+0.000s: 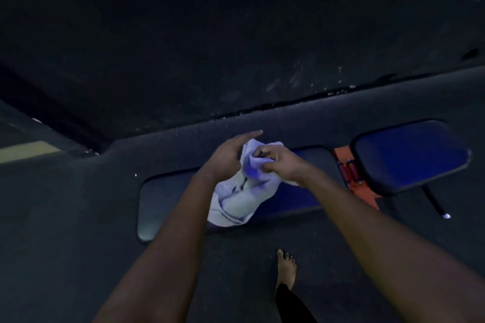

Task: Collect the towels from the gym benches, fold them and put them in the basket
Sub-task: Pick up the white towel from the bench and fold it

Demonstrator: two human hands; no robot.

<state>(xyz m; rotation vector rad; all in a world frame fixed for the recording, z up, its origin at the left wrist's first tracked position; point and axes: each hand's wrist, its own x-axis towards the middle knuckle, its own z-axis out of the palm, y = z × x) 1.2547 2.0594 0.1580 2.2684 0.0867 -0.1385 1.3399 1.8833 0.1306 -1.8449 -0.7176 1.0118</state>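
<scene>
Towel (pixel 237 198) bunched above bench (pixel 162 207), pinched by right hand (pixel 275 161), apparently gripped by left hand (pixel 227 156).

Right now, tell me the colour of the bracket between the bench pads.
The bracket is orange; the head view shows it.

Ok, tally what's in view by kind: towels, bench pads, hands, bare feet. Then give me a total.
White towel: 1
Blue bench pads: 2 (long pad, short pad)
Hands: 2 (left hand, right hand)
Bare foot: 1
Total: 6
</scene>
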